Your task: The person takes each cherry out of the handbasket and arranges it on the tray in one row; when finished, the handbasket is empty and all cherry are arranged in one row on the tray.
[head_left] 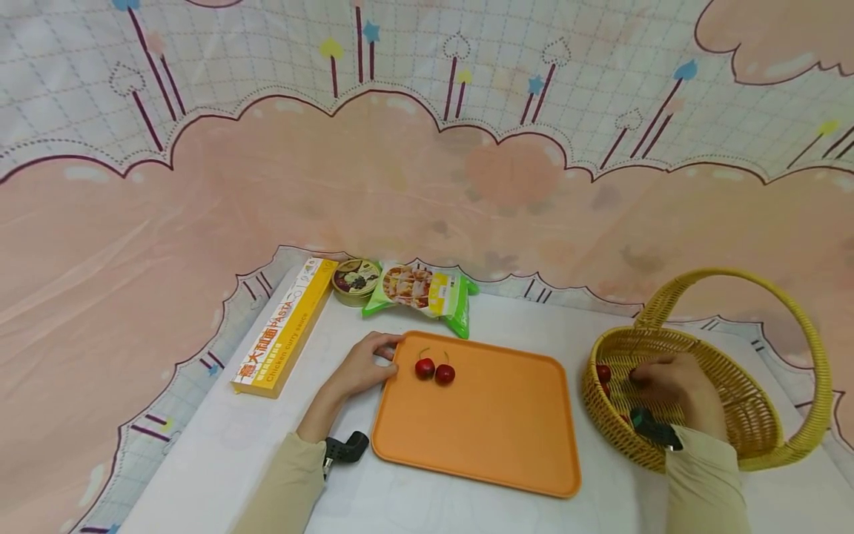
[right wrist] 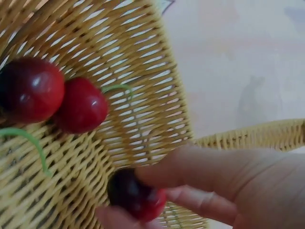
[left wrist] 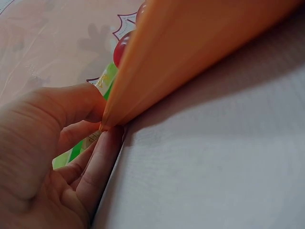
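The left hand [head_left: 365,363] pinches the rim of the orange tray [head_left: 480,423] at its left side, near the far corner, thumb and forefinger narrow on the edge. On the tray, toward its far left corner, two red cherries [head_left: 445,374] lie side by side, their stems pointing to the far side.

To the right of the tray stands a wicker basket [head_left: 757,404], its handle arching high. The right hand [head_left: 683,386] reaches down inside it and holds a dark red cherry [right wrist: 136,193] between thumb and fingers; whether that fruit touches the weave cannot be told. More cherries [right wrist: 81,105] lie together by the basket's left wall, with green stems.

At the far left of the white table [head_left: 200,460], a yellow pasta box [head_left: 283,326] lies lengthwise. Just right of its far end is a round tin [head_left: 356,280], and beside that a green bag [head_left: 427,291], beyond the tray.
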The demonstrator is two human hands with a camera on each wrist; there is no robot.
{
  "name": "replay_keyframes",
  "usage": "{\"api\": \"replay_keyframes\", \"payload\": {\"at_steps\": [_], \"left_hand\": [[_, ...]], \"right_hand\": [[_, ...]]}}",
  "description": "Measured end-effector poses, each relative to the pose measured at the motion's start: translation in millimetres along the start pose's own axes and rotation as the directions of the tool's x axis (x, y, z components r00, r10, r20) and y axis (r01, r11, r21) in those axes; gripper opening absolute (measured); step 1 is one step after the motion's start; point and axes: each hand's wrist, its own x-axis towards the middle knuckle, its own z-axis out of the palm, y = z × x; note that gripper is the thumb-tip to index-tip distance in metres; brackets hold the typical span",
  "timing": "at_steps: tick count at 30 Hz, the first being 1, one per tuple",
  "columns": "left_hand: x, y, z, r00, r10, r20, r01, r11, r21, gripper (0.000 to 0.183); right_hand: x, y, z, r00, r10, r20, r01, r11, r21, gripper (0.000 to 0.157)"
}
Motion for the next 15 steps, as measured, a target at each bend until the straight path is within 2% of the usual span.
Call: {"api": "replay_keyframes", "payload": {"at_steps": [6,11,15], "left_hand": [[-0.3,0.9,0.2,1.000,0.016,0.004,-0.016,1.000,-0.004,0.052],[-0.4,0.3,-0.1,1.000,0.006,0.002,-0.006,1.000,0.000,0.052],[-0.2,0.7,-0.2,1.000,-0.001,0.000,0.001,1.000,0.002,0.052]], "right_hand": [[-5,-2,-1.3,0.999,-0.030,-0.030,0.034,0.990,0.135,0.010],[-11,-8,5.4,0.996,-0.061,-0.062,0.069,0.987,0.144,0.014],[-17,-16,15.8,0.991,-0.081,-0.102,0.093,0.988,0.122,0.008]]}}
